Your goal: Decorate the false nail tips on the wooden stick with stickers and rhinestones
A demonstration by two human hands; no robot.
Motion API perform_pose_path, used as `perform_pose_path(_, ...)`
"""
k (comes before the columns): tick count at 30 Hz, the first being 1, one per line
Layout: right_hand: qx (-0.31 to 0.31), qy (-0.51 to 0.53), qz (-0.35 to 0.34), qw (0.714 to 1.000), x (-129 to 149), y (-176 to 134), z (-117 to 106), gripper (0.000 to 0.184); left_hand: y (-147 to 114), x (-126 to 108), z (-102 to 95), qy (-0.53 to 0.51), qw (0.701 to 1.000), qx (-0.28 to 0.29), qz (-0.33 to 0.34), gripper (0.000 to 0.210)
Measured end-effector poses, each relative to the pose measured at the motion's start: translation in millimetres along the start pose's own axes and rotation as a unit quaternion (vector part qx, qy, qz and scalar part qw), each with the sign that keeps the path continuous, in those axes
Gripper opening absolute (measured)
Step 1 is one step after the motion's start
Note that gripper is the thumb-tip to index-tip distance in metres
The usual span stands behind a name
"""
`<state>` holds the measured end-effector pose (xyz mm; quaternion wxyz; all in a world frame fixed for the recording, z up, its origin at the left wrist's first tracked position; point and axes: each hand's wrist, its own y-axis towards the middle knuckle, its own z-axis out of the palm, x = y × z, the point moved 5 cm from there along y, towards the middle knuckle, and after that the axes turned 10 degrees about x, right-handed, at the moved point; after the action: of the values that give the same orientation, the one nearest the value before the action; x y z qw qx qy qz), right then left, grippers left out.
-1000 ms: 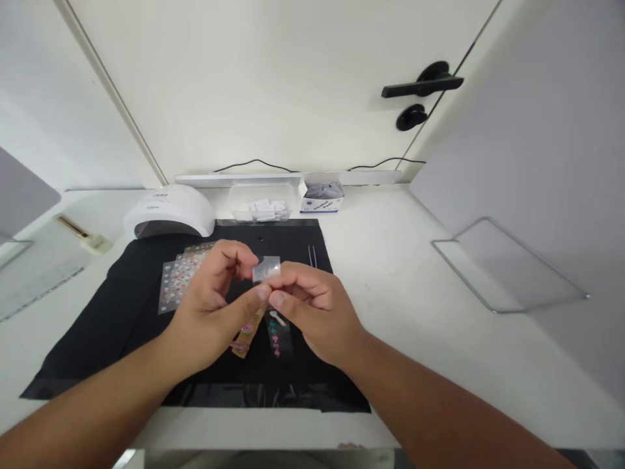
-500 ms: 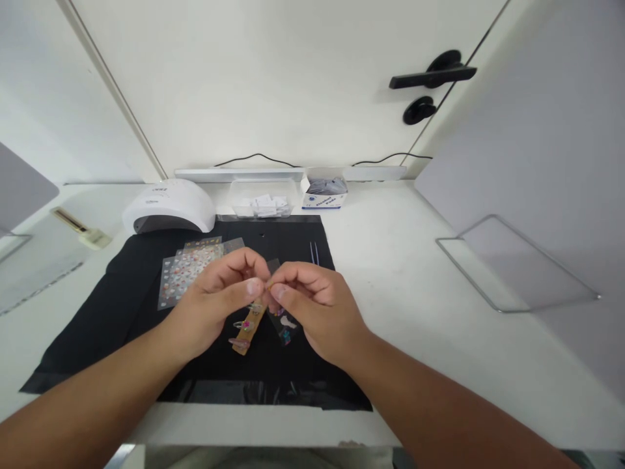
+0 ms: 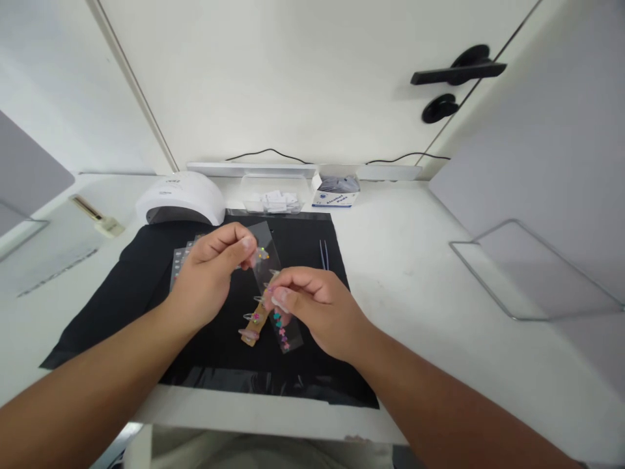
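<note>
My left hand (image 3: 215, 267) pinches a small clear press-on nail (image 3: 263, 254) with bright coloured dots, held above the black mat. Lower and to the right, my right hand (image 3: 317, 312) has thumb and forefinger pressed together; whatever lies between them I cannot make out. Below its fingertips is a tan strip (image 3: 252, 333) carrying several decorated press-on nails (image 3: 254, 317), partly hidden by the hand. A clear strip with colourful stickers (image 3: 283, 335) runs under my right hand. Sticker sheets (image 3: 178, 262) lie behind my left hand, largely covered by it.
Blue-grey tweezers (image 3: 324, 254) lie on the black mat (image 3: 122, 293). Behind it stand a white nail lamp (image 3: 180, 195), a clear tray (image 3: 249, 189) of small white packets and a box of alcohol pads (image 3: 335, 197). A wire frame (image 3: 512, 319) is at the right.
My hands have moved apart: the left up and away with the dotted nail, the right staying low near the strip. The view has shifted slightly, and more of the sticker strip shows.
</note>
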<state>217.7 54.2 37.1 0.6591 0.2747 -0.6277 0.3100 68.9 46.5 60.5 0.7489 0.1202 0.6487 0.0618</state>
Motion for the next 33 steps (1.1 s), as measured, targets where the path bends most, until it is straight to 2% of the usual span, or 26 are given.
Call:
perform_pose_path(4, 0.006, 0.02, 0.009, 1.0, 2.7, 0.7, 1.0, 0.022, 3.4, 2.3, -3.9, -0.003, 1.0, -0.018, 0.009, 0.01)
perform_pose_path(6, -0.007, 0.033, -0.009, 0.999, 4.2, 0.7, -0.3, 0.024, -0.5, -1.1, -6.5, -0.001, 0.998, -0.041, 0.046, 0.006)
perform_pose_path(8, -0.018, 0.04, -0.023, 0.999, 4.6, 0.6, -1.8, 0.027, -9.8, -10.4, -8.3, 0.05, 0.991, -0.06, 0.111, 0.009)
perform_pose_path(10, -0.029, 0.04, -0.029, 0.998, 4.0, 0.3, -3.0, 0.031, -20.7, -20.5, -3.7, 0.173, 0.972, -0.037, 0.158, 0.012)
perform_pose_path(13, -0.033, 0.036, -0.034, 0.998, 3.0, -0.3, -3.5, 0.031, -31.1, -24.9, 10.7, 0.328, 0.927, 0.064, 0.17, 0.015)
perform_pose_path(15, -0.032, 0.02, -0.044, 0.998, 3.3, -1.4, -3.2, 0.03, -32.8, -24.0, 15.4, 0.363, 0.912, 0.088, 0.168, 0.017)
perform_pose_path(20, -0.036, -0.072, -0.098, 0.992, 10.2, -7.0, -2.7, 0.029, -29.8, -21.4, 16.2, 0.368, 0.912, 0.068, 0.166, 0.018)
perform_pose_path(25, -0.027, -0.207, -0.163, 0.964, 26.8, -11.3, 1.5, 0.03, -33.7, -25.6, 16.9, 0.391, 0.899, 0.052, 0.19, 0.021)
perform_pose_path(29, -0.022, -0.309, -0.197, 0.93, 39.3, -13.7, 4.8, 0.034, -36.2, -29.4, 24.7, 0.427, 0.873, 0.087, 0.217, 0.02)
perform_pose_path(33, -0.012, -0.387, -0.236, 0.891, 44.1, -17.6, 7.2, 0.032, -36.2, -30.9, 28.9, 0.437, 0.866, 0.106, 0.216, 0.016)
